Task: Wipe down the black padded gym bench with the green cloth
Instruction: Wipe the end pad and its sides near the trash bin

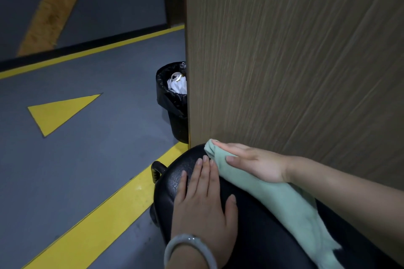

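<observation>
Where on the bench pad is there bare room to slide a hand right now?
Bare bench pad lies between the left hand and the green cloth. Crowded at the far end: right hand presses the cloth there, tight against the wood panel.

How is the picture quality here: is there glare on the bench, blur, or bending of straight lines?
Head view: soft glare on the black bench beside the left hand; right hand and green cloth fairly sharp, the cloth's lower end slightly soft; the wooden panel and the yellow floor lines lean from wide-angle distortion.
</observation>
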